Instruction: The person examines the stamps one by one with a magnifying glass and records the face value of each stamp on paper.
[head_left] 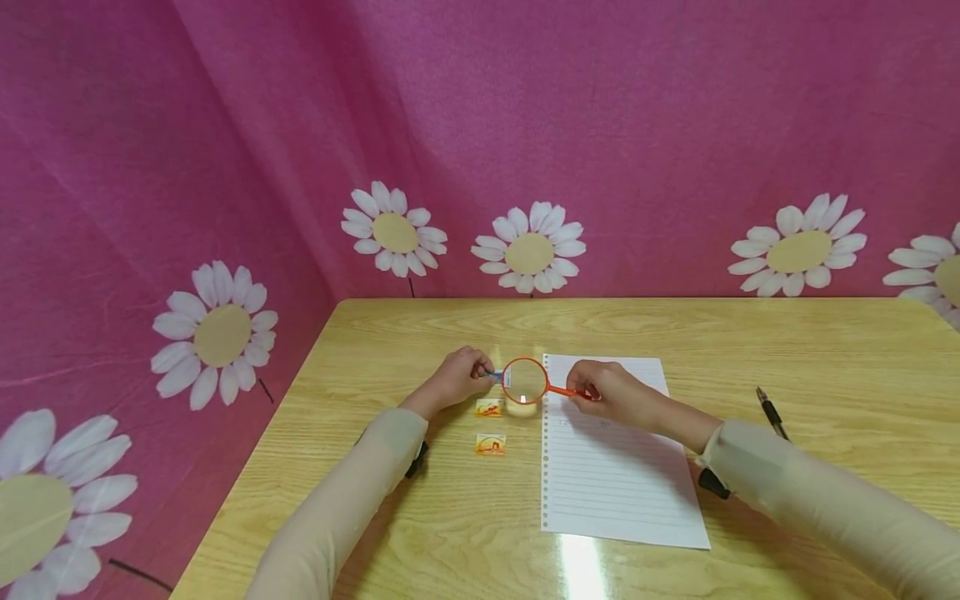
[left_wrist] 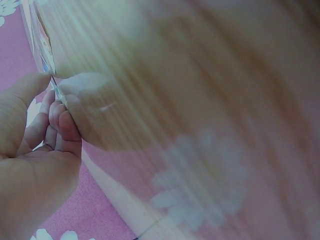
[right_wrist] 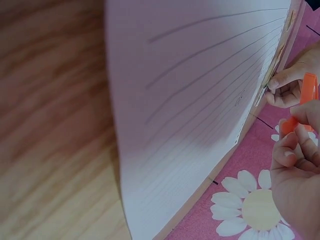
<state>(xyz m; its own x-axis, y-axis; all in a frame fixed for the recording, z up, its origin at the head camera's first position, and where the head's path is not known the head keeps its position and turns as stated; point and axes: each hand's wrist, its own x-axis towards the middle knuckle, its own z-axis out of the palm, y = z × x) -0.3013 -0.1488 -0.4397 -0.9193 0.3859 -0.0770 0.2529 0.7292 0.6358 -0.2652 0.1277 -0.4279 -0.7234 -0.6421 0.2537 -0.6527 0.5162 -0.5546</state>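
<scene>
My left hand (head_left: 459, 377) pinches a small blue printed card (head_left: 497, 377), the size of a postage stamp, by its left edge at the table's surface. In the left wrist view the left hand (left_wrist: 47, 135) has its thumb against its fingertips, and the card shows only as a thin edge. My right hand (head_left: 611, 390) grips the handle of an orange magnifying glass (head_left: 550, 387). Its round lens is above the card's right end. The orange magnifying glass (right_wrist: 308, 90) also appears in the right wrist view, with the right hand (right_wrist: 300, 150) round its handle.
Two yellow-and-red cards (head_left: 490, 408) (head_left: 491, 444) lie in a column nearer me. A lined sheet of paper (head_left: 622, 483) with faint writing lies under the right hand. A black pen (head_left: 771, 413) rests to the right. Behind the wooden table (head_left: 420, 533) hangs a flowered pink cloth (head_left: 645, 125).
</scene>
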